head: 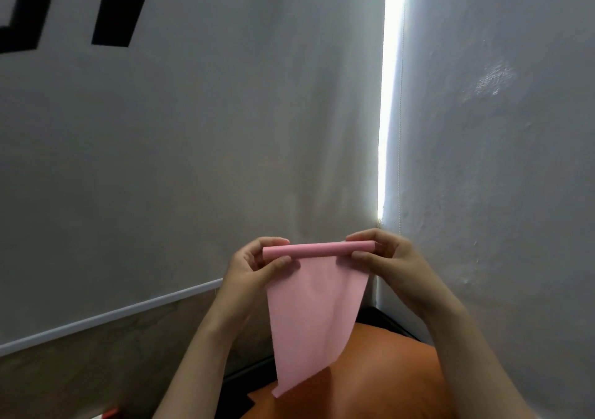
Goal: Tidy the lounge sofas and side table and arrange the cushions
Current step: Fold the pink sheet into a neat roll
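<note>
A pale roller blind (193, 161) with black markings fills the left, meeting a rough white wall (499, 161) at a bright strip of daylight (391, 96). Below, an orange cushion (380, 380) sits in the corner, under the hands. A pink sheet (315, 306) hangs in front of it, its top edge rolled into a tube. The left hand (251, 267) pinches the tube's left end, and the right hand (389, 257) pinches its right end, fingers curled round it.
</note>
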Motion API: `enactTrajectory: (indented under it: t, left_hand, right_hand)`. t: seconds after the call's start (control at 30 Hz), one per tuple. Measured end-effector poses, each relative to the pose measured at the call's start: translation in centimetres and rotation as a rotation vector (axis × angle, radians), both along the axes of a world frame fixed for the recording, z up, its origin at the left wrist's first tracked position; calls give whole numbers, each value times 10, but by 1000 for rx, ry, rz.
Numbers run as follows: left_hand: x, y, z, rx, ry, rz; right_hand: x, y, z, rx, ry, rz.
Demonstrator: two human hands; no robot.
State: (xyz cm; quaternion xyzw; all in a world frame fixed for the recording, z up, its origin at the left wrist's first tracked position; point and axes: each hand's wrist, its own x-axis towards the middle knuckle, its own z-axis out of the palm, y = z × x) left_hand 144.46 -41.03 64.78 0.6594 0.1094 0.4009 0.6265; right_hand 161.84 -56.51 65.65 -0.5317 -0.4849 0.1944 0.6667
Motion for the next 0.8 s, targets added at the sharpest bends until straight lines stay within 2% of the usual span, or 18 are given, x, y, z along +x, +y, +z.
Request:
enactTrajectory:
  t: [0.17, 0.5, 0.67, 0.8]
  left_hand:
    - [1, -7, 1, -35, -13, -80]
    - [2, -6, 1, -20, -30, -101]
    - [2, -8, 2, 8, -24, -71]
    - [2, -7, 3, -29, -24, -72]
  right_hand:
    - [-5, -2, 1, -7, 48, 32]
    - [0, -5, 0, -22, 65, 84]
    - [2, 0, -3, -15, 59, -10]
    - [2, 1, -3, -5, 91, 15]
